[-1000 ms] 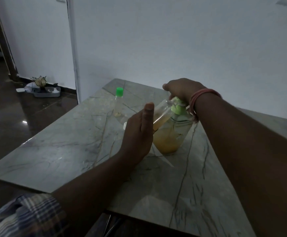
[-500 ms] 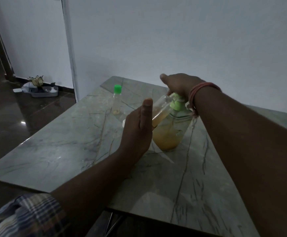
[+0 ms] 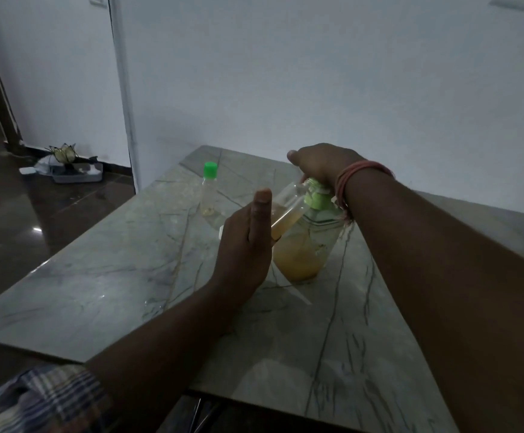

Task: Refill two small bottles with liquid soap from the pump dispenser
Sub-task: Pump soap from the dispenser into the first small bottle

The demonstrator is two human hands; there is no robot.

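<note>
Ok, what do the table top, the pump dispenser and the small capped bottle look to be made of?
Table top: looks like polished stone, perhaps marble, grey-green with dark veins and a soft sheen. Pump dispenser: clear plastic body, since the amber soap shows through, with an opaque green plastic pump head. Small capped bottle: clear, probably plastic, with a glossy green cap; the dim light leaves glass open.

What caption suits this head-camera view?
Left hand tilts a small bottle under the pump dispenser while the right hand presses.
</note>
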